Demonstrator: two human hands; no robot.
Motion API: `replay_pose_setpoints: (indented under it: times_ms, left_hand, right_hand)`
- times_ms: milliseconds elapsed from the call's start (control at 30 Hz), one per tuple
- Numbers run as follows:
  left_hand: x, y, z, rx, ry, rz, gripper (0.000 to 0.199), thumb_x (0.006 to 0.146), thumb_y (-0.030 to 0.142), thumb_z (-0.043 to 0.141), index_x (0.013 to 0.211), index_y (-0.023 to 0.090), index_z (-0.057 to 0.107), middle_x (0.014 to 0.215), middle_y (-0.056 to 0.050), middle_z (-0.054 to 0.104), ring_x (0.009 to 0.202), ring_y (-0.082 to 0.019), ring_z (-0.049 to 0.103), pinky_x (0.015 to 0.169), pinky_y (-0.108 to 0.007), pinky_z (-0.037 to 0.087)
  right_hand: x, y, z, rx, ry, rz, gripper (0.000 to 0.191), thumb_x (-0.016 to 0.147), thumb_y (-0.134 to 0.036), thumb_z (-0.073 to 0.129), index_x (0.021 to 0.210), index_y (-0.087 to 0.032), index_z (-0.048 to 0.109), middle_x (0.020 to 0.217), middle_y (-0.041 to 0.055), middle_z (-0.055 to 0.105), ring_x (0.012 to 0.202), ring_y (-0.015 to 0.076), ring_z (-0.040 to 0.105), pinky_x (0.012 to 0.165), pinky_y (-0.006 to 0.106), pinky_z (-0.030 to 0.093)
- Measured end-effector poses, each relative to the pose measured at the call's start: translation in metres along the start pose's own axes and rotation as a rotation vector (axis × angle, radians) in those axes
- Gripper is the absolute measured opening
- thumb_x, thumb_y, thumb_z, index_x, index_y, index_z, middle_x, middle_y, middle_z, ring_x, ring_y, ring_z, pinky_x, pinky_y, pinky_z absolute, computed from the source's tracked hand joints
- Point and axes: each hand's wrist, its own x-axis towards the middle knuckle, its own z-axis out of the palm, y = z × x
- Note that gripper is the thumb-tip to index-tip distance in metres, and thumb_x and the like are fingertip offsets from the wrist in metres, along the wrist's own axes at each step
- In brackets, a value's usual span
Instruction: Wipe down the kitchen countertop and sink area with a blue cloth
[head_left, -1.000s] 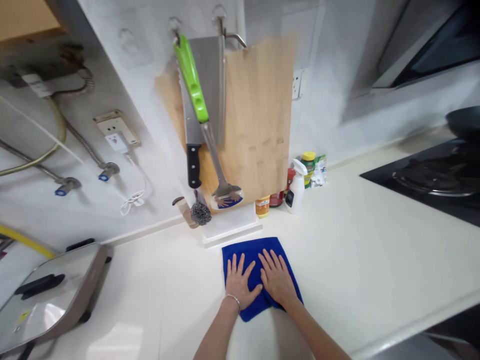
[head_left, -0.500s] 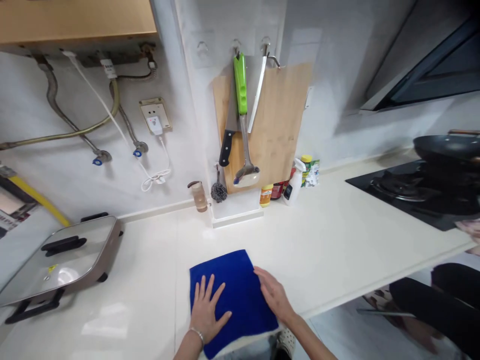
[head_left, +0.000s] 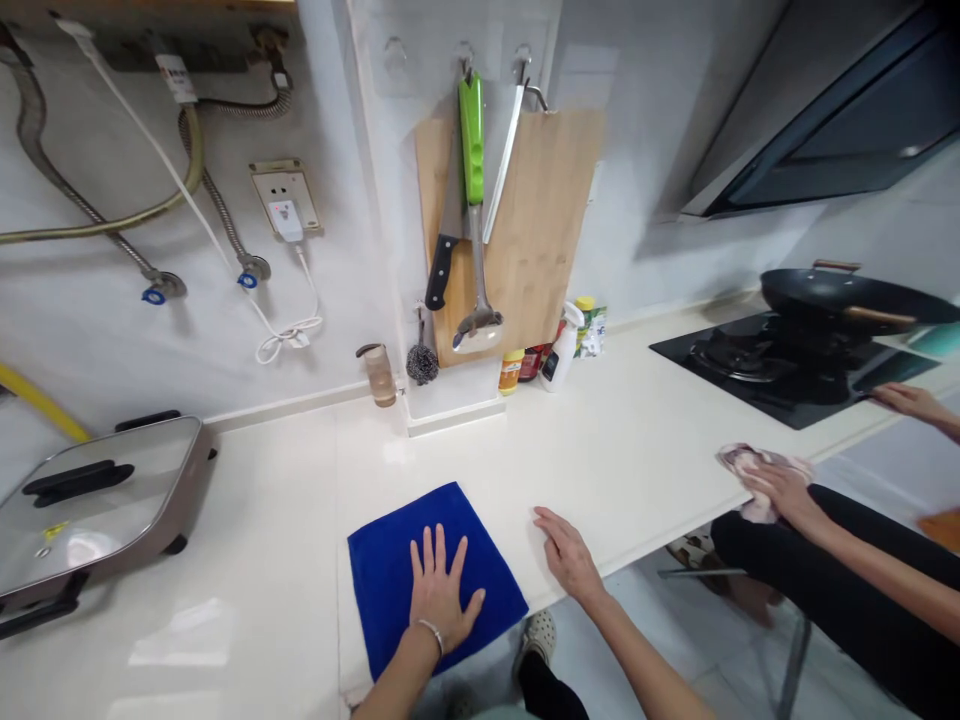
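Note:
A blue cloth (head_left: 390, 562) lies spread flat on the white countertop near its front edge. My left hand (head_left: 441, 598) rests palm down on the cloth with its fingers spread; a bracelet circles that wrist. To the right of the cloth and apart from it is my right hand (head_left: 571, 556), empty, its fingers loosely bent and pointing left. Whether its fingertips touch the counter I cannot tell.
An electric pan with a glass lid (head_left: 97, 500) stands at the left. On the wall hang a cutting board (head_left: 544, 200), a knife and a ladle (head_left: 478, 325). Near the stove (head_left: 757, 365), a seated person's hand (head_left: 787, 495) holds a patterned cloth (head_left: 750, 465). A wok (head_left: 832, 290) sits on the stove.
My right hand has left the blue cloth's right edge and moved right. My left hand has shifted toward the cloth's middle. The view has turned right, bringing the other person's hands into sight.

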Motion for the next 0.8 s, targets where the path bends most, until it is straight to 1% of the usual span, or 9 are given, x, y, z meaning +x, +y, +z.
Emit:
replay_pose_setpoints:
  times_ms: [67, 167, 233, 300, 467, 633, 733, 800]
  left_hand:
    - [-0.011, -0.005, -0.001, -0.003, -0.033, 0.074, 0.079, 0.087, 0.061, 0.049, 0.153, 0.036, 0.014, 0.166, -0.01, 0.004, 0.15, -0.044, 0.006, 0.117, -0.072, 0.016]
    - [-0.018, -0.022, -0.01, 0.006, -0.088, 0.153, 0.077, 0.086, 0.063, 0.049, 0.152, 0.041, 0.016, 0.166, -0.007, 0.003, 0.15, -0.043, 0.01, 0.116, -0.071, 0.019]
    - [-0.012, -0.033, -0.017, 0.021, -0.099, 0.159, 0.075, 0.086, 0.064, 0.05, 0.151, 0.044, 0.019, 0.166, -0.005, 0.006, 0.15, -0.042, 0.011, 0.116, -0.071, 0.02]
    - [0.001, -0.044, -0.022, 0.044, -0.086, 0.139, 0.073, 0.086, 0.062, 0.051, 0.15, 0.044, 0.022, 0.166, -0.004, 0.009, 0.15, -0.041, 0.012, 0.117, -0.07, 0.021]
    - [0.037, -0.074, -0.024, 0.094, -0.028, 0.023, 0.066, 0.089, 0.059, 0.048, 0.149, 0.043, 0.026, 0.165, -0.005, 0.017, 0.15, -0.039, 0.014, 0.117, -0.067, 0.021]
    - [0.079, -0.105, -0.022, 0.108, 0.058, -0.204, 0.057, 0.094, 0.055, 0.039, 0.148, 0.041, 0.033, 0.164, -0.006, 0.021, 0.151, -0.037, 0.014, 0.119, -0.064, 0.018]
    - [0.107, -0.123, -0.02, 0.123, 0.11, -0.322, 0.052, 0.096, 0.051, 0.036, 0.147, 0.039, 0.037, 0.163, -0.005, 0.025, 0.151, -0.037, 0.014, 0.12, -0.063, 0.016]
    - [0.126, -0.135, -0.019, 0.142, 0.15, -0.373, 0.051, 0.096, 0.049, 0.035, 0.147, 0.039, 0.038, 0.163, -0.004, 0.027, 0.15, -0.037, 0.015, 0.12, -0.063, 0.016]
  right_hand:
    - [-0.002, -0.001, 0.0, 0.0, 0.006, 0.004, 0.044, 0.088, -0.013, 0.035, 0.124, -0.023, 0.059, 0.134, 0.0072, 0.059, 0.125, 0.0216, 0.054, 0.106, 0.048, 0.05]
    - [-0.004, -0.002, -0.001, 0.002, 0.002, 0.013, 0.043, 0.089, -0.014, 0.035, 0.125, -0.023, 0.057, 0.136, 0.0072, 0.058, 0.126, 0.0218, 0.054, 0.107, 0.049, 0.05]
    - [-0.005, -0.003, -0.001, 0.007, -0.007, 0.026, 0.041, 0.091, -0.014, 0.035, 0.125, -0.023, 0.056, 0.136, 0.0072, 0.058, 0.126, 0.0219, 0.053, 0.107, 0.049, 0.05]
    - [-0.005, -0.004, -0.002, 0.013, -0.016, 0.034, 0.04, 0.092, -0.015, 0.035, 0.125, -0.024, 0.055, 0.135, 0.0071, 0.058, 0.125, 0.0221, 0.054, 0.107, 0.05, 0.05]
    - [-0.006, -0.003, -0.004, 0.021, -0.022, 0.039, 0.038, 0.094, -0.017, 0.036, 0.126, -0.026, 0.054, 0.136, 0.0072, 0.057, 0.125, 0.0241, 0.054, 0.105, 0.053, 0.051]
    - [-0.01, -0.002, -0.003, 0.031, -0.017, 0.055, 0.037, 0.095, -0.021, 0.038, 0.127, -0.029, 0.054, 0.136, 0.0068, 0.057, 0.124, 0.027, 0.055, 0.102, 0.057, 0.053]
    - [-0.013, 0.002, -0.001, 0.016, -0.018, 0.063, 0.038, 0.095, -0.022, 0.038, 0.129, -0.03, 0.054, 0.137, 0.0062, 0.056, 0.124, 0.0274, 0.055, 0.099, 0.055, 0.055]
    - [-0.015, 0.008, 0.0, -0.004, -0.005, 0.029, 0.039, 0.095, -0.022, 0.039, 0.129, -0.03, 0.054, 0.136, 0.0058, 0.058, 0.122, 0.0268, 0.057, 0.094, 0.051, 0.058]
